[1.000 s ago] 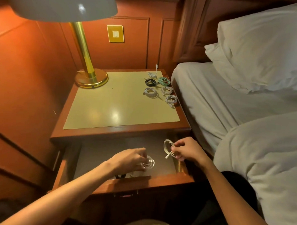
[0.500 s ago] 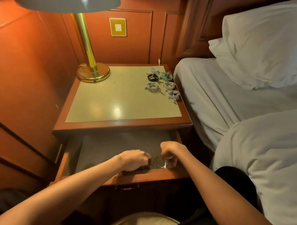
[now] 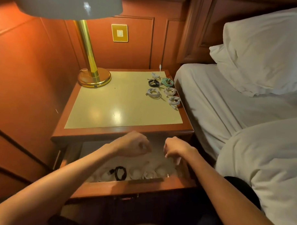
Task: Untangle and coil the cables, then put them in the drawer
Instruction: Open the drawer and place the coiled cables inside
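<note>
Since neither hand holds anything, left hand (image 3: 134, 144) curled in a loose fist and right hand (image 3: 175, 149) with fingers drooping over the open drawer (image 3: 125, 187), I'd guess they're between trips: some coiled cables (image 3: 119, 173) lie at its front, six more coils (image 3: 153, 93) wait on the nightstand (image 3: 119, 103)

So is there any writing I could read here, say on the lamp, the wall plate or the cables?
No text in this view can be read.
On the wall plate: none, just plain gold with a white switch.
On the lamp: none visible.
On the cables on top and in the drawer: any print is too small to tell.
</note>
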Demonstrator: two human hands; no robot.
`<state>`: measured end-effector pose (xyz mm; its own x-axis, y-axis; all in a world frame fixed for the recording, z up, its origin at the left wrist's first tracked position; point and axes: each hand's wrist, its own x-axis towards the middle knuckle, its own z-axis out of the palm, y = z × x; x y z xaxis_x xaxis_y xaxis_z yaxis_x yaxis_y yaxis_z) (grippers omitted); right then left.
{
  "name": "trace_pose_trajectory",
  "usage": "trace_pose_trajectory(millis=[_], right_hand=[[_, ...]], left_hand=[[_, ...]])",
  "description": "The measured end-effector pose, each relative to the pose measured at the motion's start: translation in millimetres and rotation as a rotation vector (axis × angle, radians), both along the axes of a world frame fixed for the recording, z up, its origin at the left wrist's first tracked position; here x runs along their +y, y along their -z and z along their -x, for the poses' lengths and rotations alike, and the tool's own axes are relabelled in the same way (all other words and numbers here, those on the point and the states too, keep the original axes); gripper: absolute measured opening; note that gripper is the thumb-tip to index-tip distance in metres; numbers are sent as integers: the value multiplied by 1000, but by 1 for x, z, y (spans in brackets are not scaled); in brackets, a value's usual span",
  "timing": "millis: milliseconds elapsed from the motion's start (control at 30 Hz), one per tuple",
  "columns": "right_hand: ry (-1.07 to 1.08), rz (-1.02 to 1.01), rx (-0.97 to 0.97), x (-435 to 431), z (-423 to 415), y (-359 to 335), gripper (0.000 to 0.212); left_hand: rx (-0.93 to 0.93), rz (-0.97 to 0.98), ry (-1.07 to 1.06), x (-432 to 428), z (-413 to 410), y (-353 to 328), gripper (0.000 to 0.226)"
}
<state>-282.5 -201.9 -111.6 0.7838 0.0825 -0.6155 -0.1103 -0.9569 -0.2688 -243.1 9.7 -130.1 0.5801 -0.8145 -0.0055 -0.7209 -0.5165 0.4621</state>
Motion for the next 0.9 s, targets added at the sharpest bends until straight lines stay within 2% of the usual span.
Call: trace_pose_trajectory(millis=[67, 100, 167, 233, 300, 400, 500, 633, 767, 900], right_hand=[[67, -193, -15, -21, -21, -33, 12], [108, -245, -96, -30, -35, -47, 13], [227, -236, -414, -45, -67, -64, 25], [339, -131, -696, -56, -101, -64, 47], [385, -61, -705, -62, -134, -51, 71], [409, -25, -571, -68, -168, -27, 87], [392, 33, -604, -70, -181, -8, 77], [399, 46, -664, -73, -185, -1, 63], [412, 3, -666, -72, -175, -3, 52], [435, -96, -703, -69, -131, -24, 46]], left_hand=[[18, 196, -161, -5, -28, -23, 14], [19, 284, -245, -11, -45, -32, 15], [-3, 335, -464, -26, -85, -44, 30], [-42, 241, -661, -44, -125, -47, 59], [-38, 121, -771, -61, -157, -44, 80], [-24, 4, -823, -82, -187, -32, 83], [-32, -48, -798, -93, -203, -21, 82], [-45, 45, -786, -97, -213, -8, 78], [-51, 105, -790, -91, -214, -5, 71], [-72, 139, -721, -70, -187, -16, 63]])
